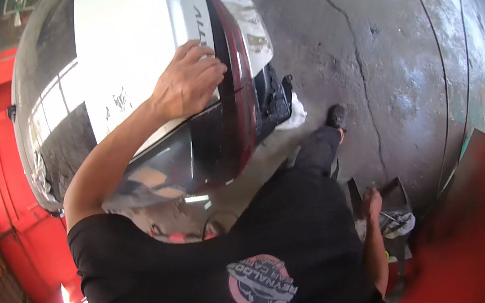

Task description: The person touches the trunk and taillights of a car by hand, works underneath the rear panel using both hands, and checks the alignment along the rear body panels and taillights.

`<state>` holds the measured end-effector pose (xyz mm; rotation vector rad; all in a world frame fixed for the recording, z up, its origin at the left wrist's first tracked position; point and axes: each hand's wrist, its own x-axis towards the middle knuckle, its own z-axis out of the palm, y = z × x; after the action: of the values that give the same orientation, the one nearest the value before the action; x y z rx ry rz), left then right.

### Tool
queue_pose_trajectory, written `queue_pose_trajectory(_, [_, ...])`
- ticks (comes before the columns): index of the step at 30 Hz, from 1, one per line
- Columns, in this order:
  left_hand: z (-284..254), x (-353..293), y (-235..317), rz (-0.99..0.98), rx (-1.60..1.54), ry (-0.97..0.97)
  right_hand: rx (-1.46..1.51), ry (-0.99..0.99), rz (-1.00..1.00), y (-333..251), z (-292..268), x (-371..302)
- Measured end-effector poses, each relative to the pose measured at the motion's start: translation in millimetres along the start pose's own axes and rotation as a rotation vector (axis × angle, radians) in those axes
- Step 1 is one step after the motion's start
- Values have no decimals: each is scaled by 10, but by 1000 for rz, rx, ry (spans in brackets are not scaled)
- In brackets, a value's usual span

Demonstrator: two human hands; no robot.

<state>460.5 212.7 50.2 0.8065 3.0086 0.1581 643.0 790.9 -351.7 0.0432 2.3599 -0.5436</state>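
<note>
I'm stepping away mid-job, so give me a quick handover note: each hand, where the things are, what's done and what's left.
Left hand: fingers curled, pressing on the white car trunk lid at its rear edge, beside the dark red tail light strip.
Right hand: hanging low at the person's side, near a dark metal stand with a white cloth on it; its grip cannot be made out.
Done: the lid appears to be down.
Left: whether it is latched cannot be seen, so check that.
</note>
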Motion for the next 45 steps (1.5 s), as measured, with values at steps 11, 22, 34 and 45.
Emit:
queue_pose_trajectory(11, [190,234,400,-396,137,-140,14,153,-239,-1029,-1842,1599])
queue_pose_trajectory(22, [934,478,1274,-1254,2,-43,-81,-70,-387,-1099,-2982,3560])
queue_pose_trajectory(34, [1327,1407,1099,-2062,105,100,-203,155,-650,-2389,-4938,6501])
queue_pose_trajectory(45, [2135,1395,798,-2449,609,55,-353,-363,-882,-4542,-4424,7254])
